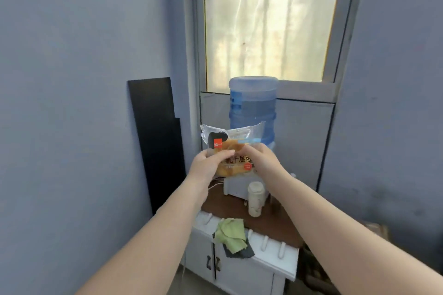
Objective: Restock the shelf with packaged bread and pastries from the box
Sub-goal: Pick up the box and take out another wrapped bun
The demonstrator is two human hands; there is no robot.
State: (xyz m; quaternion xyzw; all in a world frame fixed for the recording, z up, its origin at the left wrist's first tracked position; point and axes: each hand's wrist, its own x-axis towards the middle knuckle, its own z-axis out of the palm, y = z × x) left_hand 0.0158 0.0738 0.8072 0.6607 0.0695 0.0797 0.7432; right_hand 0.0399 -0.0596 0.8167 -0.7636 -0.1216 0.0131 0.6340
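Observation:
A clear plastic bread packet (236, 143) with a golden loaf, a red-and-black label and dark printed characters is held up in front of me at arm's length. My left hand (208, 163) grips its lower left side. My right hand (260, 159) pinches its right side near a pale blue strip. Both arms are stretched forward. No shelf and no box are in view.
Behind the packet a blue water bottle (253, 108) stands on a white dispenser (236, 185). They rest on a small white cabinet (242, 268) with a brown top, a cream jar (256, 199) and green and grey cloths (231, 235). A black board (158, 141) leans on the left wall.

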